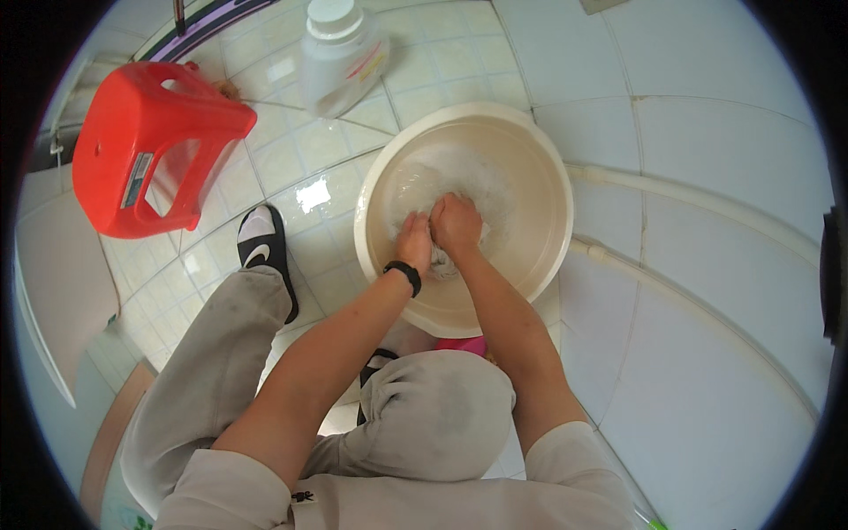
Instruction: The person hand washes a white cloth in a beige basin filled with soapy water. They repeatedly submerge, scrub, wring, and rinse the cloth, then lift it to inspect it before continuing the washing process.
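A round cream plastic basin (464, 324) with soapy water in it stands on the tiled floor before me. Inside it, my left hand (415, 240) and my right hand (456, 222) are close together on a wet, pale cloth (442, 262). The right hand is closed over the cloth in a fist. My left hand lies against its left side, the fingers pointing forward and partly hidden, so its hold is unclear. Suds and splashing water surround the far side of both hands.
A red plastic stool (116, 146) is at the left, and a translucent plastic jug (344, 66) with a white lid stands beyond the basin. White pipes (662, 189) run along the tiled wall at the right. Something pink (464, 344) shows beneath the basin's near edge.
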Action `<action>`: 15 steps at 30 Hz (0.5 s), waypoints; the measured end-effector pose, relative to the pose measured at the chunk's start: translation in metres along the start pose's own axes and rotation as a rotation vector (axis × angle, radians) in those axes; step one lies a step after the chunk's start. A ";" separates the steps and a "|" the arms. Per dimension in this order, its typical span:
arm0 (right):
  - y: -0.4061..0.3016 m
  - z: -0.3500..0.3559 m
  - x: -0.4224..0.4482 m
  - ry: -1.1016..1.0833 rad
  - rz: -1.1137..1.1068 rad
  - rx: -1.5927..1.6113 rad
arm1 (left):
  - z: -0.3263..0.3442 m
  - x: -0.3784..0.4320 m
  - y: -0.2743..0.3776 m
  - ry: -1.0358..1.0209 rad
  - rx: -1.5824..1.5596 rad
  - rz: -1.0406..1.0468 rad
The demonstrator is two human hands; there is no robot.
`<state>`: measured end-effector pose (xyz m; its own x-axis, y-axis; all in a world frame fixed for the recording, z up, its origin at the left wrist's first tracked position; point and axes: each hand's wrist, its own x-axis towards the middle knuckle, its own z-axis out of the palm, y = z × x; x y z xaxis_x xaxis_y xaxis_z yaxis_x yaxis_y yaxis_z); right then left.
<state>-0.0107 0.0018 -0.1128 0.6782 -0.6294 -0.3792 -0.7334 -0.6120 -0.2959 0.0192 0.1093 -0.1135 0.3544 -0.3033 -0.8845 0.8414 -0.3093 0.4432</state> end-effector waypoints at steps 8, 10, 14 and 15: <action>-0.016 -0.063 -0.038 0.167 0.188 0.151 | 0.004 0.003 0.007 -0.003 -0.108 0.107; -0.019 -0.032 -0.062 0.424 -0.129 -0.178 | -0.001 0.004 0.004 -0.161 -0.152 0.033; -0.018 0.013 -0.054 0.305 -0.219 -0.202 | 0.001 0.000 0.012 -0.038 0.056 0.013; -0.020 0.014 -0.038 0.245 -0.176 -0.136 | 0.004 -0.001 0.015 0.014 0.045 0.018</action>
<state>-0.0223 0.0447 -0.1052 0.7972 -0.5945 -0.1054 -0.6021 -0.7698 -0.2120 0.0300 0.1017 -0.1055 0.3754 -0.2966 -0.8781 0.8157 -0.3441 0.4650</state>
